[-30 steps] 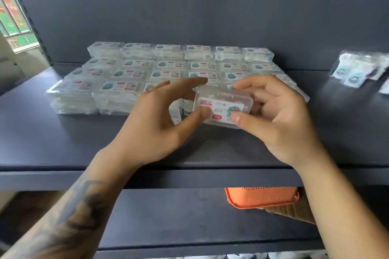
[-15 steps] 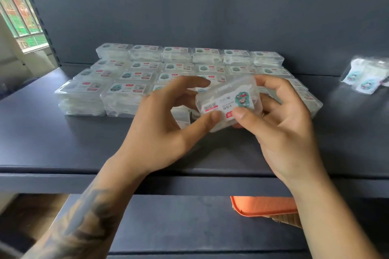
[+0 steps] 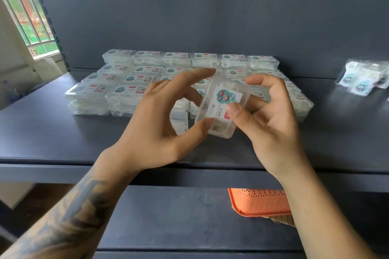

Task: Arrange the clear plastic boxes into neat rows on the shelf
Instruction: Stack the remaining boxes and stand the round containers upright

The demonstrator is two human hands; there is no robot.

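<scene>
We hold one clear plastic box (image 3: 224,109) in the air above the front of the dark shelf (image 3: 52,132), turned so its long side runs up and down and its labelled face looks toward us; the label shows a teal cartoon sticker at the top and a printed code at the bottom. Our right hand (image 3: 271,124) grips it, thumb pressed on the label near a red mark, fingers curled round behind the box's far side. Our left hand (image 3: 155,124) pinches the same box, thumb tip at the lower left corner, forefinger stretched over the top edge; whether that fingertip actually touches the plastic we cannot tell. Behind the fingers of both hands sits the block of clear plastic boxes (image 3: 130,82), labels up, in rows running back to the dark wall, stacked more than one layer deep at the front left. Directly behind the held box the front row is hidden by our hands. Well to the right of the right fingers lie small clear packets (image 3: 362,78) with cartoon stickers. Below the right wrist, on the lower shelf, an orange perforated basket (image 3: 261,202) pokes out.
</scene>
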